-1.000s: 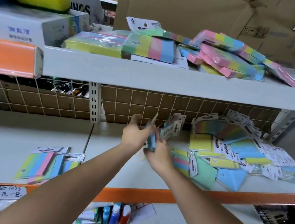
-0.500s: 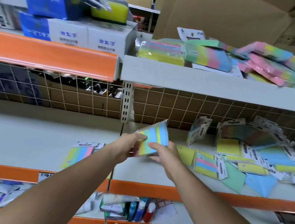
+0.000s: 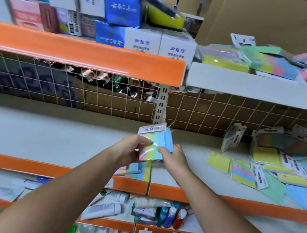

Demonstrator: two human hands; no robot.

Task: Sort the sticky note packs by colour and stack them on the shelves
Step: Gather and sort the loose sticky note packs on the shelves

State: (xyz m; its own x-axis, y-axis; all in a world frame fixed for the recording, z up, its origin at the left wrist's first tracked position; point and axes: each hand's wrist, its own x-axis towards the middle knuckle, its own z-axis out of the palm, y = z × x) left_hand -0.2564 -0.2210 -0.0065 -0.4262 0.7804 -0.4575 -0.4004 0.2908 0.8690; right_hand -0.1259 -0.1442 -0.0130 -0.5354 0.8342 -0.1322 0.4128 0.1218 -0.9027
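- The middle shelf (image 3: 42, 137) carries a small stack of striped packs (image 3: 134, 171) at its front edge, with a loose unsorted heap (image 3: 286, 170) well apart to the right.
- Risk, as I judge it: the stack sits close to the orange lip, so a careless drop could nudge packs off.
- The left hand (image 3: 128, 150) pinches the striped sticky note pack (image 3: 154, 143) at its left edge, thumb on top.
- The right hand (image 3: 175, 158) pinches its right side, holding it above the stack.
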